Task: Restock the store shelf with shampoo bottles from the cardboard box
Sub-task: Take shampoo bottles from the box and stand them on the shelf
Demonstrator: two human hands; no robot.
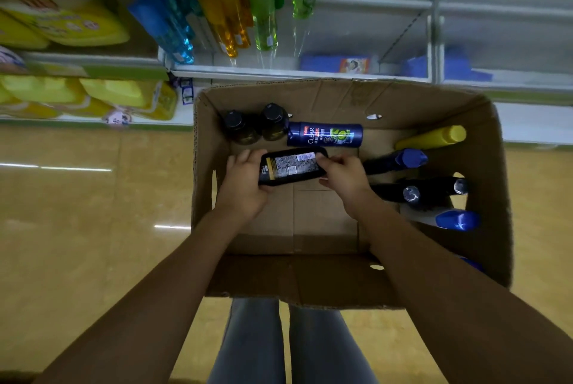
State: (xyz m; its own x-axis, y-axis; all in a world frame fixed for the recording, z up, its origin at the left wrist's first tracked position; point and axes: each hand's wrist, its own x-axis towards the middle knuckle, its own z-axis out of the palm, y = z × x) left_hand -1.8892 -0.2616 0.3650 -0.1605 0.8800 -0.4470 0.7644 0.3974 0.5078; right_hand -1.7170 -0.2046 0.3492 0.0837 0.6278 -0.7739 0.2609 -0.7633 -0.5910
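Note:
An open cardboard box [483, 147] stands on the floor before the store shelf [297, 73]. Inside it, both my hands hold a black shampoo bottle [291, 166] lying sideways, label up. My left hand [245, 185] grips its left end and my right hand [344, 175] its right end. Behind it lie a blue Clear bottle [325, 134] and two dark bottles [254, 126] standing upright. Along the box's right side lean a yellow bottle [434, 137], a blue-capped bottle [400, 160], dark bottles [434, 191] and a white bottle with a blue cap [449, 219].
The shelf above carries blue, amber and green bottles [217, 17]; its right part shows bare board with blue packs [338, 64]. Yellow packs [62, 26] fill the shelves at left. Shiny tan floor [77, 197] lies left of the box. My legs [279, 346] are below it.

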